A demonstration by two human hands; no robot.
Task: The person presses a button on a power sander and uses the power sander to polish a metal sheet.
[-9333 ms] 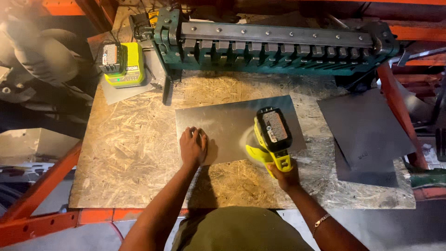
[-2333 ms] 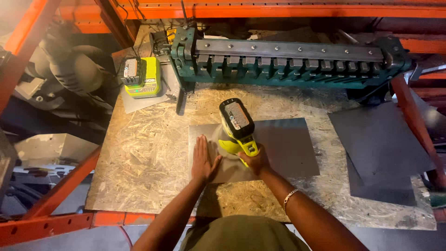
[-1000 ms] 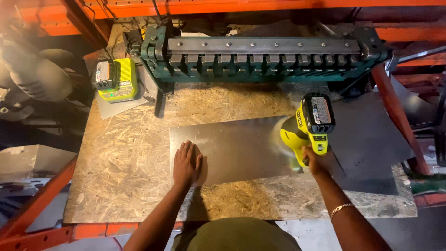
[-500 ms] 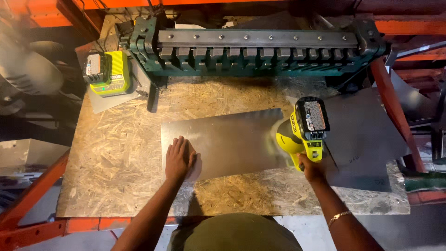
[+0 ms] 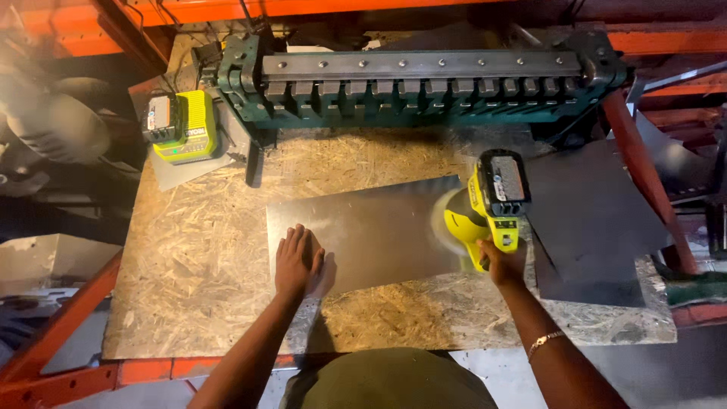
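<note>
- Sheet metal (image 5: 379, 235) — a thin, flat grey rectangle with a dull sheen — lies on the chipboard worktop (image 5: 197, 250), its long edge running left to right.
- Left hand (image 5: 297, 261) lies flat and open on the sheet's near left corner, fingers spread, pinning it down and gripping nothing.
- Right hand (image 5: 503, 261) is closed round the grip of a yellow cordless power tool (image 5: 488, 204), whose blurred round head meets the sheet's right end.
- Judged from this, the work goes best with the head kept flat, light even pressure, and the pinning hand well apart from it.
- 1 green metal bending machine (image 5: 424, 79) with a row of toothed blocks spans the back; a yellow battery charger (image 5: 182, 129) sits at the rear left.
- Darker metal sheets (image 5: 591, 220) overlap at the right — matte, sharp-cornered.
- Orange steel rack beams (image 5: 60, 333) frame the rough, flaky board.
</note>
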